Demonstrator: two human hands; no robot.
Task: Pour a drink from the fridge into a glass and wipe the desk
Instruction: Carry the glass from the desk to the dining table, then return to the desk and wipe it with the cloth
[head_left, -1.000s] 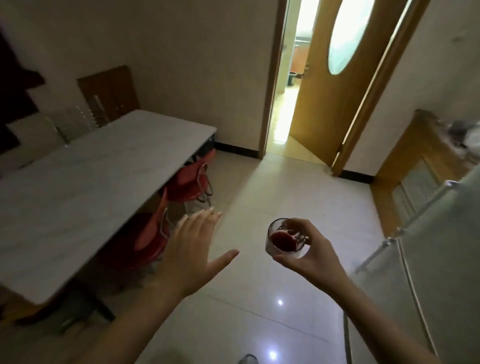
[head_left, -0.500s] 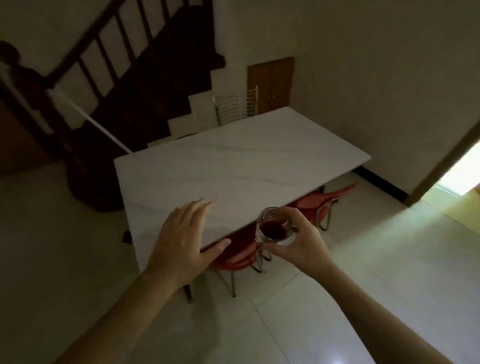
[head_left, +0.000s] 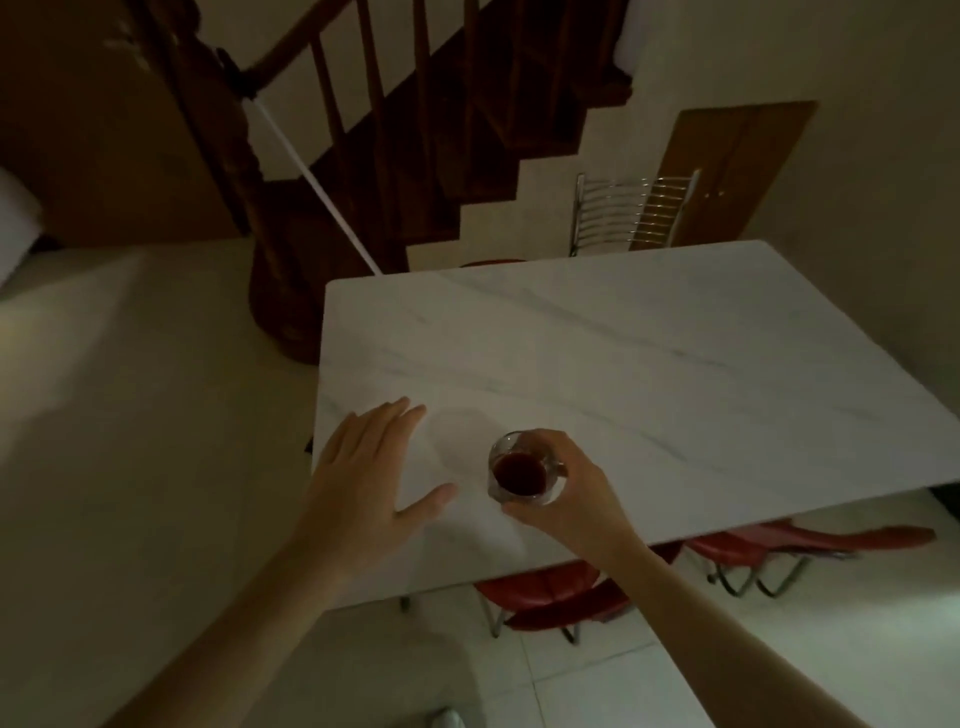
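A small clear glass (head_left: 521, 470) partly filled with dark red drink is held upright in my right hand (head_left: 569, 493), over the near left corner of the white marble table (head_left: 649, 374). Whether the glass touches the tabletop I cannot tell. My left hand (head_left: 371, 486) hovers flat with fingers spread over the table's near left corner, just left of the glass, holding nothing.
Red chairs (head_left: 561, 597) are tucked under the table's near edge, another red chair (head_left: 810, 543) to the right. A metal-backed chair (head_left: 634, 215) stands at the far side. A dark wooden staircase (head_left: 363, 156) rises behind, with a white pole (head_left: 311, 182) leaning on it.
The view has turned from the doorway to the table and come closer. Both hands, the right one with the glass, have moved from over the floor to over the table's near corner.
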